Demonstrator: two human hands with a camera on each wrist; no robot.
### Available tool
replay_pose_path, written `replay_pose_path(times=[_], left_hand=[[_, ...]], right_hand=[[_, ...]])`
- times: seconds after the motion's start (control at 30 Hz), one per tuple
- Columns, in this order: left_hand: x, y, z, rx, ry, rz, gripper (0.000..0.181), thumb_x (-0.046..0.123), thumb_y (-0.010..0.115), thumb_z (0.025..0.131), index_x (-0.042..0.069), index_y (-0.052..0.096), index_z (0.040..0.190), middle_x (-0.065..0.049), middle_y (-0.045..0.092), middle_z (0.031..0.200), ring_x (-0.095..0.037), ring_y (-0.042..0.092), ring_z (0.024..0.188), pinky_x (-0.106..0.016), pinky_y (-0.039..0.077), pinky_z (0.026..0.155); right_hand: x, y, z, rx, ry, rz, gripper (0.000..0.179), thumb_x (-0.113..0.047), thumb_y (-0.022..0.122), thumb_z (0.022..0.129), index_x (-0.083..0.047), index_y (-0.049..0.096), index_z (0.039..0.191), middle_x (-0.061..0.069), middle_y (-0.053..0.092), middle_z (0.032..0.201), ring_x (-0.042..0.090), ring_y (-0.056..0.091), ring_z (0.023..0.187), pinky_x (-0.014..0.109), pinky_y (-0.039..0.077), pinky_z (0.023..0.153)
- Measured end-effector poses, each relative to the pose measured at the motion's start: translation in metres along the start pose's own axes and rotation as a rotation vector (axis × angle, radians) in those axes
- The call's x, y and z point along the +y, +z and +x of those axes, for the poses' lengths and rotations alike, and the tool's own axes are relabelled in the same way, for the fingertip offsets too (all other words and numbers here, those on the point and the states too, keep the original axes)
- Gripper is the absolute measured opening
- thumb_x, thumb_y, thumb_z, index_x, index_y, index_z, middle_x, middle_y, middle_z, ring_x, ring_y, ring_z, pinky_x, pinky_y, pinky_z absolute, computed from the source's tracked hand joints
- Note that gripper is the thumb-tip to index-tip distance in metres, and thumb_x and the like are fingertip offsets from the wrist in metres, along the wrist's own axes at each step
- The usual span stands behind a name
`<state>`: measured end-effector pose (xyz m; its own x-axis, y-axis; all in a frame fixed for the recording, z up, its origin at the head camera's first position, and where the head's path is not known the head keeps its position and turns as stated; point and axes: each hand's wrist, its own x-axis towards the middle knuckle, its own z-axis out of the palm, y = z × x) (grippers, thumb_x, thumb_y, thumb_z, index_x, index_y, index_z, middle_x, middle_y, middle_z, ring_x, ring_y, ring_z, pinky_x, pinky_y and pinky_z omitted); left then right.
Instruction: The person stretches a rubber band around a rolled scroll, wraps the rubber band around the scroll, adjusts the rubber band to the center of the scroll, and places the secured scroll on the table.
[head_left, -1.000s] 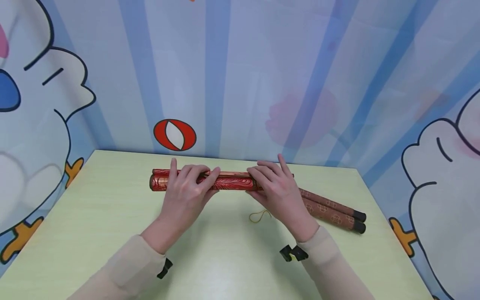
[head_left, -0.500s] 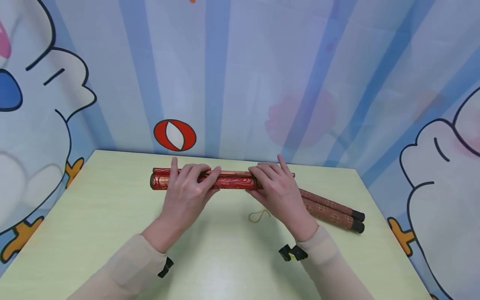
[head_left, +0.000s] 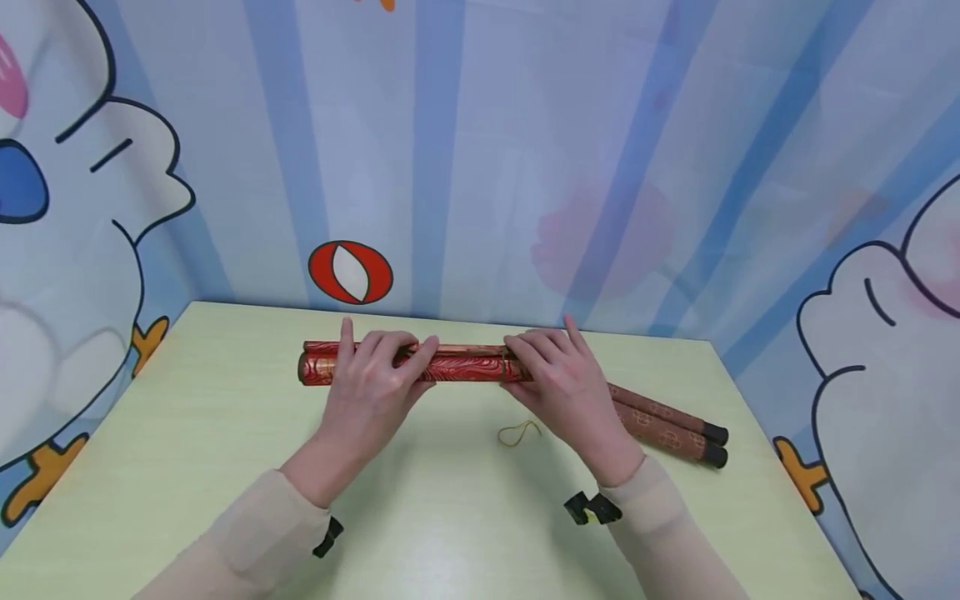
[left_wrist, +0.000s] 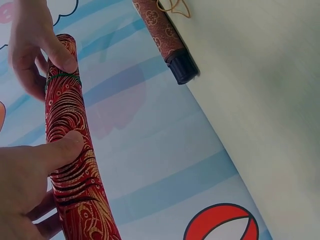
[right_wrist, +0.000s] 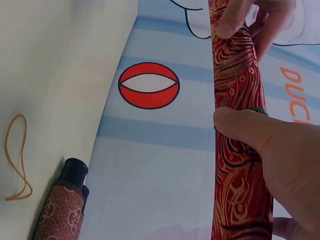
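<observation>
A red roll with gold swirls (head_left: 468, 367), which looks like a rolled-up scroll, is held level above the table. My left hand (head_left: 371, 383) grips its left part, thumb on the near side and fingers over the top. Farther right, my right hand (head_left: 566, 392) grips it the same way. Around the roll runs a thin green cord (left_wrist: 65, 75), close to the right thumb in the left wrist view. The red roll's right end is hidden behind the right hand in the head view.
A brown patterned scroll (head_left: 663, 429) with black end knobs lies slanting on the table's right side, partly covered by my right hand. A thin yellow cord loop (head_left: 519, 433) lies left of it. A cartoon-printed backdrop (head_left: 487, 167) rises behind the table (head_left: 225, 400).
My right hand has slid slightly to the right along the red roll, showing a little more of it between the hands. The left hand keeps its place.
</observation>
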<state>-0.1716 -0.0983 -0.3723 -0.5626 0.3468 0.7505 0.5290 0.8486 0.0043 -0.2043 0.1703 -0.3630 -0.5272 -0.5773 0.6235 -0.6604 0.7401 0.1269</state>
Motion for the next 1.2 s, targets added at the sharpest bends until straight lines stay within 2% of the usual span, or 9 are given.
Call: replay_pose_path(times=[0.3,0.5,0.63,0.77,0.97,1.07,1.2], left_hand=[[0.004,0.002,0.003,-0.002,-0.008,-0.001,0.053,0.016,0.1,0.076,0.014,0.08,0.125,-0.015,0.072,0.109,-0.04,0.07,0.1,-0.082,0.04,0.106],[0.004,0.002,0.005,-0.005,0.004,-0.023,0.053,0.016,0.1,0.076,0.013,0.079,0.125,-0.015,0.072,0.109,-0.039,0.07,0.1,-0.082,0.04,0.106],[0.003,0.001,0.005,-0.007,-0.001,-0.03,0.053,0.014,0.1,0.075,0.012,0.08,0.124,-0.015,0.072,0.109,-0.039,0.07,0.1,-0.082,0.038,0.107],[0.004,0.0,0.004,-0.004,-0.004,-0.025,0.053,0.015,0.1,0.074,0.013,0.08,0.123,-0.014,0.072,0.108,-0.039,0.07,0.099,-0.083,0.039,0.106],[0.004,0.002,0.005,-0.006,0.007,0.0,0.053,0.018,0.1,0.076,0.014,0.08,0.125,-0.015,0.072,0.109,-0.039,0.07,0.1,-0.081,0.043,0.104],[0.003,0.002,0.005,-0.008,-0.002,0.004,0.054,0.017,0.1,0.075,0.013,0.08,0.124,-0.015,0.072,0.109,-0.039,0.07,0.099,-0.081,0.043,0.104],[0.002,0.002,0.004,-0.016,-0.002,0.002,0.053,0.017,0.1,0.075,0.013,0.08,0.124,-0.015,0.072,0.109,-0.039,0.07,0.1,-0.081,0.042,0.105]], right_hand=[[-0.006,0.005,0.01,-0.005,-0.059,-0.011,0.055,-0.026,0.097,0.08,-0.006,0.075,0.126,0.009,0.076,0.118,0.03,0.07,0.112,0.063,0.039,0.121],[0.0,0.001,0.003,0.006,-0.01,-0.023,0.066,-0.03,0.1,0.076,-0.006,0.073,0.131,0.01,0.075,0.12,0.032,0.069,0.115,0.065,0.037,0.12],[0.003,0.0,0.0,-0.003,0.018,-0.03,0.058,-0.025,0.1,0.077,-0.006,0.074,0.125,0.011,0.075,0.118,0.032,0.069,0.114,0.065,0.036,0.122],[-0.001,0.002,0.005,-0.011,-0.008,-0.029,0.05,-0.022,0.099,0.077,-0.007,0.075,0.119,0.009,0.076,0.114,0.031,0.069,0.112,0.066,0.036,0.121],[-0.008,0.004,0.012,-0.012,-0.067,-0.057,0.06,-0.029,0.099,0.078,-0.008,0.075,0.128,0.008,0.077,0.118,0.03,0.069,0.115,0.065,0.036,0.121],[-0.007,0.004,0.009,-0.009,-0.047,-0.068,0.068,-0.034,0.099,0.077,-0.008,0.073,0.135,0.01,0.076,0.123,0.031,0.068,0.119,0.064,0.036,0.122],[-0.002,0.004,0.001,0.031,-0.006,-0.064,0.067,-0.032,0.101,0.075,-0.007,0.074,0.131,0.011,0.076,0.122,0.032,0.068,0.119,0.064,0.036,0.122]])
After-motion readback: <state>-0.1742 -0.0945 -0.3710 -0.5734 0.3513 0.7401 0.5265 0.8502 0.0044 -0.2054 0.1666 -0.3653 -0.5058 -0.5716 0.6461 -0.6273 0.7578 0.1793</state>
